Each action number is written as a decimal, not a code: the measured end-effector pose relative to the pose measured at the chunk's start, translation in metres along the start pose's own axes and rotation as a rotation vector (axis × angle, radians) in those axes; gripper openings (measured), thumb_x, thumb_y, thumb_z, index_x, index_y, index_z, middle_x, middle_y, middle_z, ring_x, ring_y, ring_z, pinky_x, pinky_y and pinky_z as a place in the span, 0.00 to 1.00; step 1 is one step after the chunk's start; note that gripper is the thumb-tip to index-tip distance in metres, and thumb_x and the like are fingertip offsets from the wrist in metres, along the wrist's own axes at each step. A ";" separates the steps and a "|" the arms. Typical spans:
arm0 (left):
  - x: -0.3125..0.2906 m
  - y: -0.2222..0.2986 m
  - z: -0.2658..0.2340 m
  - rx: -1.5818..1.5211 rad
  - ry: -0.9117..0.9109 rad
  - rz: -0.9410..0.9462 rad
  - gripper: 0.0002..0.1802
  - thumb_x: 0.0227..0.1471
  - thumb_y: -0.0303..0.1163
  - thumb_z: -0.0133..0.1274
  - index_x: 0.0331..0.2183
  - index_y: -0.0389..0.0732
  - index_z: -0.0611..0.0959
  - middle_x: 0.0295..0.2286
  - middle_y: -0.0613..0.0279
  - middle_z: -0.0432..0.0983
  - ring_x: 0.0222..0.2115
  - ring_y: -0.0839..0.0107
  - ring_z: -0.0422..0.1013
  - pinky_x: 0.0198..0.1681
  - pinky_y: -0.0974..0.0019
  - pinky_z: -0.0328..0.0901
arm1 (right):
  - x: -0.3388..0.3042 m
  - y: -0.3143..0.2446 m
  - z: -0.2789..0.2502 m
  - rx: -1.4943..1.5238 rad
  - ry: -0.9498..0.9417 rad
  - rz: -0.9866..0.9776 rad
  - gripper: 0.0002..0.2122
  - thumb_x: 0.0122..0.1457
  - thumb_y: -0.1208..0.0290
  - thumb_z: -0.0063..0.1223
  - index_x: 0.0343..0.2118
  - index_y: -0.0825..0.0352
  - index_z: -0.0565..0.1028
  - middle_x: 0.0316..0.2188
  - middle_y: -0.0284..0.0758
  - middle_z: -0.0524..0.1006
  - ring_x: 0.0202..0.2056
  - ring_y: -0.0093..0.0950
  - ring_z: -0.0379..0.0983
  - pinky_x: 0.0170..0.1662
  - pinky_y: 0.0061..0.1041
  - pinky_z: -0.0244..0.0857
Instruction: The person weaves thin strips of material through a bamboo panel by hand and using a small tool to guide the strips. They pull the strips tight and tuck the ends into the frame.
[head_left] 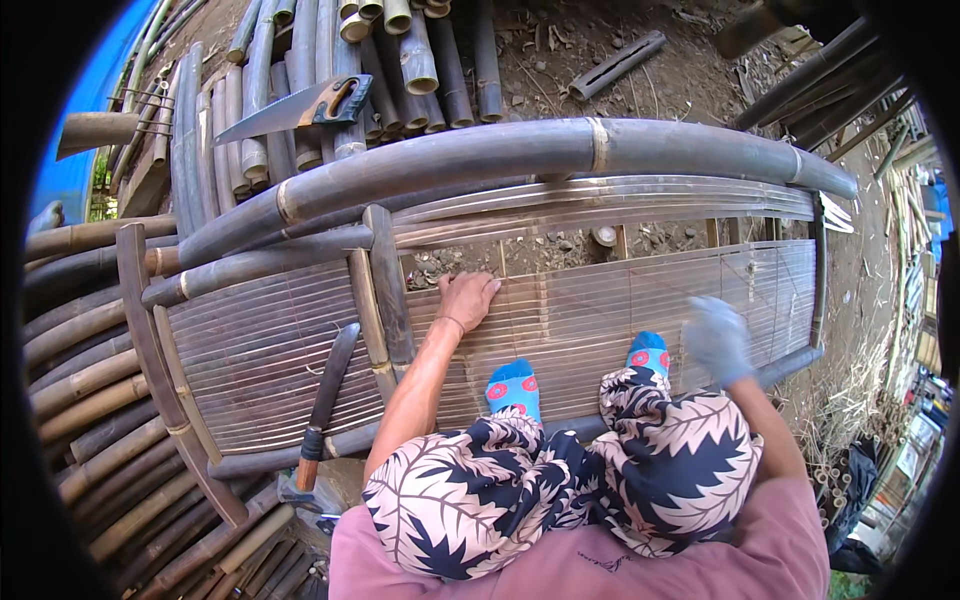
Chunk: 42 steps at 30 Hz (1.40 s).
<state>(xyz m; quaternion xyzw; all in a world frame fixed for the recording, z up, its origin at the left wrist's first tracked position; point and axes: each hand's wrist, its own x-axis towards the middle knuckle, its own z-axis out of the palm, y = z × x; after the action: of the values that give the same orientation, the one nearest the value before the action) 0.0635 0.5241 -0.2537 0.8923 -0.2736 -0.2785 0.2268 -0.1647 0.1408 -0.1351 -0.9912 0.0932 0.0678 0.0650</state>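
Note:
Under my feet lies a long bamboo frame with a panel of thin bamboo slats [600,310] laid side by side. My bare left hand [467,300] is at the panel's far edge, its bent fingers curled over the outermost slats. A gap separates that edge from a second bundle of slats [640,197] along the far rail. My right hand [718,338], in a light grey glove, is over the right part of the panel near my right foot. Motion blurs its fingers, and I see nothing held in it. Both feet, in blue patterned socks, press on the slats.
A long knife [330,385] with a wooden handle lies across the left section of slats. The thick curved bamboo rail [450,160] bounds the far side. Beyond it, a handsaw [300,108] rests on stacked bamboo poles [250,150]. More poles [95,385] lie left.

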 end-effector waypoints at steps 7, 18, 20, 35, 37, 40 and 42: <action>0.003 0.001 0.002 -0.006 0.054 -0.146 0.17 0.59 0.44 0.46 0.45 0.48 0.80 0.39 0.57 0.79 0.44 0.56 0.71 0.54 0.52 0.51 | 0.140 -0.197 0.053 0.090 -0.183 -0.376 0.13 0.51 0.59 0.57 0.28 0.66 0.79 0.28 0.41 0.78 0.33 0.40 0.77 0.36 0.38 0.70; 0.003 0.005 -0.004 -0.004 -0.075 -0.044 0.15 0.59 0.43 0.43 0.33 0.47 0.80 0.36 0.58 0.79 0.43 0.53 0.70 0.52 0.36 0.48 | 0.129 -0.183 0.002 0.572 -0.443 -0.353 0.17 0.61 0.59 0.44 0.32 0.69 0.77 0.30 0.46 0.77 0.33 0.40 0.77 0.39 0.37 0.70; 0.002 0.005 -0.001 0.001 -0.058 -0.048 0.15 0.59 0.43 0.42 0.33 0.47 0.81 0.36 0.58 0.79 0.43 0.53 0.70 0.52 0.36 0.48 | 0.144 -0.177 -0.018 0.671 0.076 -0.556 0.17 0.63 0.57 0.43 0.33 0.67 0.78 0.32 0.42 0.78 0.37 0.35 0.77 0.44 0.34 0.68; 0.004 0.005 -0.001 -0.007 -0.035 -0.051 0.15 0.58 0.44 0.43 0.30 0.49 0.82 0.33 0.61 0.79 0.41 0.55 0.70 0.52 0.38 0.48 | 0.110 -0.214 -0.001 0.534 -0.460 -0.721 0.13 0.60 0.64 0.43 0.23 0.64 0.75 0.20 0.44 0.75 0.26 0.44 0.76 0.29 0.43 0.70; 0.006 0.005 0.000 -0.026 -0.019 -0.030 0.15 0.58 0.43 0.43 0.29 0.49 0.81 0.33 0.60 0.79 0.41 0.55 0.70 0.51 0.37 0.48 | 0.112 -0.206 0.014 0.817 -0.381 -0.670 0.09 0.55 0.67 0.47 0.22 0.64 0.74 0.18 0.45 0.74 0.22 0.45 0.73 0.25 0.41 0.67; 0.003 0.006 -0.002 -0.041 -0.011 -0.038 0.15 0.58 0.44 0.43 0.30 0.48 0.80 0.31 0.58 0.78 0.40 0.54 0.70 0.50 0.42 0.50 | 0.104 -0.139 0.029 0.362 -0.489 -0.645 0.08 0.55 0.68 0.48 0.23 0.66 0.73 0.19 0.45 0.74 0.20 0.45 0.72 0.24 0.39 0.67; 0.001 0.011 -0.009 -0.018 -0.009 -0.049 0.14 0.58 0.43 0.43 0.28 0.49 0.81 0.31 0.59 0.79 0.40 0.54 0.70 0.51 0.37 0.48 | 0.093 -0.123 0.053 0.500 -0.343 -0.736 0.11 0.59 0.66 0.48 0.25 0.68 0.73 0.20 0.44 0.76 0.20 0.40 0.73 0.24 0.33 0.69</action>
<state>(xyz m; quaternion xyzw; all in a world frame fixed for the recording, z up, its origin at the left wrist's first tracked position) 0.0658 0.5172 -0.2413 0.8953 -0.2502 -0.2903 0.2270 -0.0566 0.2521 -0.1860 -0.8869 -0.2626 0.1782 0.3357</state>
